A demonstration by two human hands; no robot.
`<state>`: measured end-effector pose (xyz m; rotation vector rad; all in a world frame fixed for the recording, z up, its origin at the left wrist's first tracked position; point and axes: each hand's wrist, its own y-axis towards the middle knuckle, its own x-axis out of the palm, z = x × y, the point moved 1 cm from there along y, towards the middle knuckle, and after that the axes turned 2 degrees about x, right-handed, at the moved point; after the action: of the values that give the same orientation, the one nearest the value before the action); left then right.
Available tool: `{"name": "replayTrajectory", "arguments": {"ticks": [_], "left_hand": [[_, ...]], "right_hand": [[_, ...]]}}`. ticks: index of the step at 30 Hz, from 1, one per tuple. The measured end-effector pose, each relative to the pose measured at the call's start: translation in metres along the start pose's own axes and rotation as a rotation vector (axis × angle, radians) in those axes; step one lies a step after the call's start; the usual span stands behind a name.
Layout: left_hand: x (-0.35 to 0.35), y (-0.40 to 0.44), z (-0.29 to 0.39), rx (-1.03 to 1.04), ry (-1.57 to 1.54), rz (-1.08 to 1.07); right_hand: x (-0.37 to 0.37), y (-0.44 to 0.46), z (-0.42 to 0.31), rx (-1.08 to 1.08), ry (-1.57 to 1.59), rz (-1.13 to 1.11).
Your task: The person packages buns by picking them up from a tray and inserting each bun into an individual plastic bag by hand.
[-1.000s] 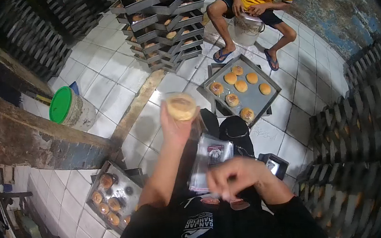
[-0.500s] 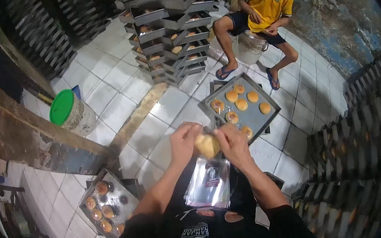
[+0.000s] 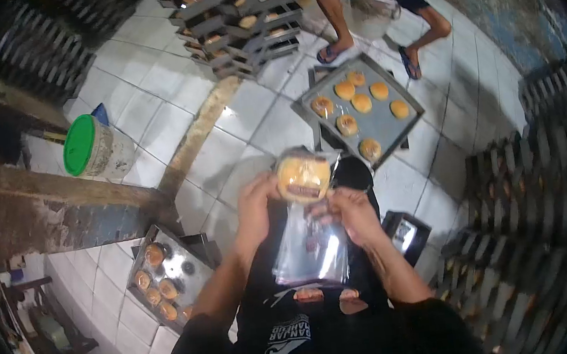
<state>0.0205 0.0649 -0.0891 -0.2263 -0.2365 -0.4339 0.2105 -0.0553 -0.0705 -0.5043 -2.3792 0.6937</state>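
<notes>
A round golden bun (image 3: 303,173) in a clear printed plastic bag is held up in front of me. My left hand (image 3: 257,204) grips its left side, fingers closed on the wrapped edge. With fingers pinched, my right hand (image 3: 352,212) holds the bag's lower right edge. Just below, a stack of clear plastic bags (image 3: 309,247) lies on my lap, against my black shirt. Ahead to the right, a metal tray (image 3: 390,133) carries several buns, some wrapped in plastic. Another tray (image 3: 192,268), at my lower left, holds several wrapped buns.
A person (image 3: 334,3) in a yellow top and dark shorts sits on a bucket ahead. Stacked trays (image 3: 238,25) of buns rise at the back; more stacks (image 3: 508,249) stand on the right. A bucket (image 3: 113,151) with a green lid is beside the wall at left.
The bun has turned from an edge-on, blurred position to face me, with its printed label showing. My right hand has shifted down to the bag's lower edge. The view has tilted downward.
</notes>
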Motion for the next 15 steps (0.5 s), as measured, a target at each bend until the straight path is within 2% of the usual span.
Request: {"name": "replayTrajectory", "arguments": {"ticks": [3, 4, 5, 8, 11, 12, 13, 14, 15], "left_hand": [[0.029, 0.030, 0.017, -0.077, -0.089, -0.064], [0.043, 0.027, 0.034, 0.026, 0.167, -0.032], [0.047, 0.022, 0.032, 0.070, 0.236, -0.078], [0.035, -0.015, 0.024, 0.222, 0.480, -0.237], [0.041, -0.053, 0.030, 0.474, 1.234, -0.330], [0.038, -0.060, 0.023, 0.537, 1.250, -0.318], [0.034, -0.064, 0.018, 0.598, 1.280, -0.314], [0.029, -0.068, 0.014, 0.666, 1.307, -0.320], [0.027, -0.069, 0.012, 0.742, 1.327, -0.337]], "right_hand": [[-0.024, 0.005, -0.021, -0.274, 0.103, -0.018], [-0.055, 0.021, -0.023, -0.454, -0.209, 0.141], [-0.082, 0.034, -0.030, -0.620, -0.530, 0.300], [-0.118, 0.040, -0.055, -0.927, -1.140, 0.740], [-0.184, 0.042, -0.017, -0.366, -1.433, 0.680], [-0.174, 0.030, -0.014, -0.304, -1.181, 0.627], [-0.155, 0.009, -0.006, -0.415, -1.041, 0.580], [-0.120, -0.019, -0.013, -0.385, -1.032, 0.485], [-0.085, -0.049, -0.024, -0.487, -1.048, 0.299]]}}
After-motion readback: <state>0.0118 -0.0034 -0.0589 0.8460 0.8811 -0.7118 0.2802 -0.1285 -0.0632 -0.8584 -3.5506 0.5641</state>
